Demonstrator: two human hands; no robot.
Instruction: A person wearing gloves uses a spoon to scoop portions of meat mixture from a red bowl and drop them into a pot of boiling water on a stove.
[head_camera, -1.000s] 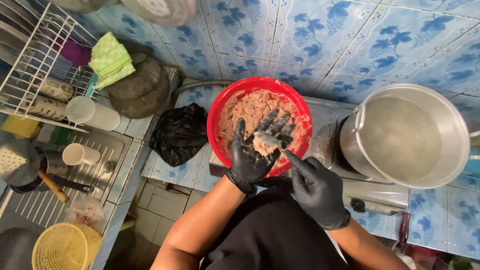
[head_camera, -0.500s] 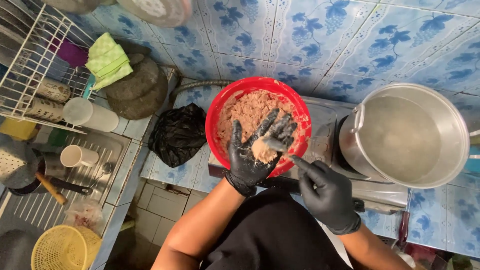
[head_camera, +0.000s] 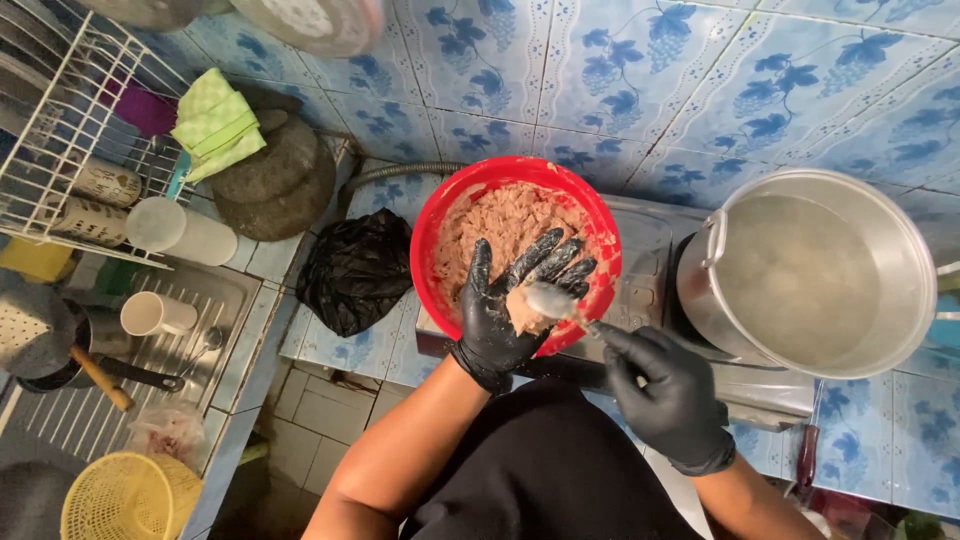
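A red bowl (head_camera: 430, 230) full of pinkish ground-meat paste (head_camera: 500, 225) sits on the stove top. My left hand (head_camera: 505, 310), in a black glove, hovers over the bowl's near rim with a lump of the paste in its palm, fingers spread. My right hand (head_camera: 665, 390), also in a black glove, grips a metal spoon (head_camera: 550, 298) whose bowl presses against that lump. To the right stands a large metal pot (head_camera: 900, 260) of cloudy water.
A black plastic bag (head_camera: 350, 270) lies left of the bowl. Further left are a stone mortar (head_camera: 275, 180), a green cloth (head_camera: 215, 125), a white dish rack (head_camera: 60, 130), cups, a sink with a ladle, and a yellow basket (head_camera: 125, 495).
My right hand has drawn back toward my body and lower right while the spoon stays on the lump. My left hand has shifted slightly up over the bowl rim.
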